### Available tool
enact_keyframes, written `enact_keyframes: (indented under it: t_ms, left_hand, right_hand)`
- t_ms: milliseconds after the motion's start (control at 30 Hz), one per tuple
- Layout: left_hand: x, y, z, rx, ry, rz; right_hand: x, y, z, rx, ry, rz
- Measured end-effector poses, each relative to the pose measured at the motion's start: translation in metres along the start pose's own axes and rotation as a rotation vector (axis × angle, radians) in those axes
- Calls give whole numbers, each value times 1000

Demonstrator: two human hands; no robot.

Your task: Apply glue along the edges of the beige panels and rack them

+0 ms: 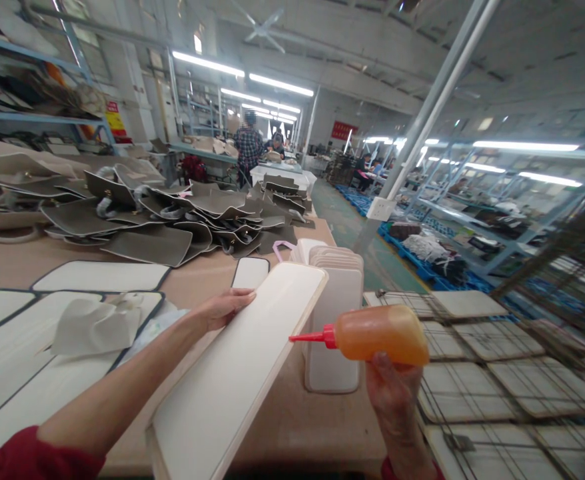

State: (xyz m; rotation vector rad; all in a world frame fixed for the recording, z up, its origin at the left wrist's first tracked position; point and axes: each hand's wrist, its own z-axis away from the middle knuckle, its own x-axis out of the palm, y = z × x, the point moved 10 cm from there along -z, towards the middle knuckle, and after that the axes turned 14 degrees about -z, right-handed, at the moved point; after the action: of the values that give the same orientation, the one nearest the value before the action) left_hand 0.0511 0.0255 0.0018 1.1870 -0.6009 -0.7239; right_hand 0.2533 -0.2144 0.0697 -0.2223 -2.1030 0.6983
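Observation:
My left hand [229, 307] grips the left edge of a long white panel [242, 360] with rounded corners and a tan rim, held tilted above the table. Its fingers are partly hidden behind the panel. In my right hand [395, 387] is a squeeze bottle [380, 333] of amber liquid, lying nearly level. The bottle's red nozzle tip points left and meets the panel's right edge. Just behind the panel, a stack of white rounded panels [335, 320] stands on the table.
Dark-edged white panels [102, 275] and a crumpled pale sheet [95, 327] lie at left on the brown table [292, 427]. Grey-brown bag pieces [172, 213] are heaped at the back. A wire rack [492, 360] bearing white panels stands at right. People [248, 147] are farther off.

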Motion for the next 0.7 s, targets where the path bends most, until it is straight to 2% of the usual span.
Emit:
enact_keyframes:
  t_ms: [167, 300, 500, 700]
  left_hand:
    - [1, 3, -3, -14, 8, 40]
    - [-4, 3, -8, -19, 48, 59]
    - [-9, 7, -19, 3, 58, 63]
    - [-18, 9, -27, 8, 81, 60]
  right_hand:
    - [3, 2, 1, 0, -23, 34]
    - [3, 3, 2, 19, -14, 58]
    - [6, 6, 3, 38, -11, -17]
    - [7, 8, 4, 42, -3, 26]
